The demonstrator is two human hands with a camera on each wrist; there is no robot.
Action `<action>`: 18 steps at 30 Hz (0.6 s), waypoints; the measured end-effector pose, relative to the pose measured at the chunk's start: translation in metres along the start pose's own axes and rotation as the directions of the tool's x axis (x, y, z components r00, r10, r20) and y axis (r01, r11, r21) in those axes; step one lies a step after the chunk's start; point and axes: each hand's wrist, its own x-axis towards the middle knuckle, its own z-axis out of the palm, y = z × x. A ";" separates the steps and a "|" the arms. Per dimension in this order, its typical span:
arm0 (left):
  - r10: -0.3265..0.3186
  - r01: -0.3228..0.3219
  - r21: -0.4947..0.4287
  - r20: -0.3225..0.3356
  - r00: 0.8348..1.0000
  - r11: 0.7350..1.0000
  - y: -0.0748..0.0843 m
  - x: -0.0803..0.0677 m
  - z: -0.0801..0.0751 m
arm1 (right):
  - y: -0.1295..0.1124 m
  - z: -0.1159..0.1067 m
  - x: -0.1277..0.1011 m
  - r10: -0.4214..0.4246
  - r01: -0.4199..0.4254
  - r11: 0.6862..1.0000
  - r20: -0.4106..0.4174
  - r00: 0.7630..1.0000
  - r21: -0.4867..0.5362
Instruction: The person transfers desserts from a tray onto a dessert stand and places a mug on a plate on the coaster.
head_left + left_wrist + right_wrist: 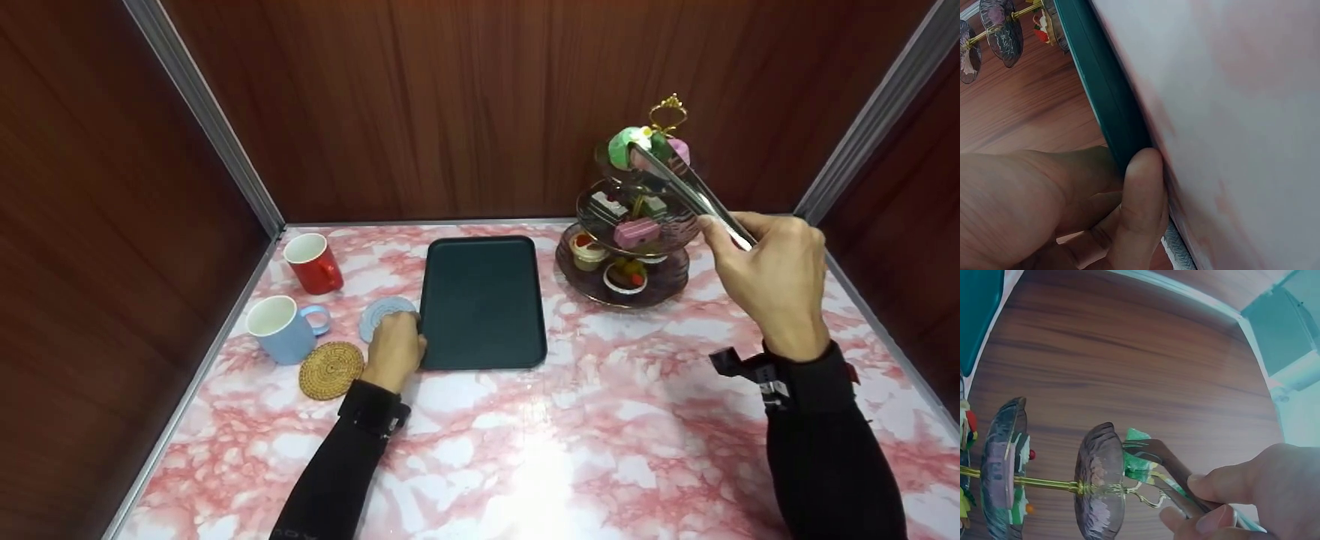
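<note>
My left hand (396, 349) pinches the left edge of a dark green rectangular tray (484, 304) near its front corner; in the left wrist view a fingertip (1145, 166) presses against the rim. Metal tongs (705, 201) are in my right hand (780, 274), gripped between thumb and fingers. Their tips reach the top plate of a three-tier dessert stand (622, 296). There they lie against a green cake (1138, 467), seen closely in the right wrist view. A pink cake (679, 150) shares that top plate, partly hidden behind the tongs.
Several cake slices, one a pink slice (636, 233), fill the middle tier, with tartlets (625, 277) below. Left of the tray are a red mug (315, 268), a blue mug (285, 337), a woven coaster (330, 371) and a blue coaster (379, 311). Wooden panels (450, 112) enclose the table.
</note>
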 end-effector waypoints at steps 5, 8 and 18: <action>0.009 -0.009 -0.002 -0.003 1.000 1.000 -0.001 0.000 -0.001 | -0.004 -0.009 0.002 0.024 -0.023 0.999 0.030 0.999 -0.026; 0.006 -0.006 0.002 -0.009 1.000 1.000 0.000 -0.001 -0.001 | -0.006 -0.014 0.003 0.057 -0.055 0.998 0.055 0.997 -0.040; -0.006 0.007 0.006 -0.003 1.000 1.000 0.000 0.001 -0.002 | -0.012 -0.025 0.004 0.105 -0.097 0.992 0.100 0.989 -0.086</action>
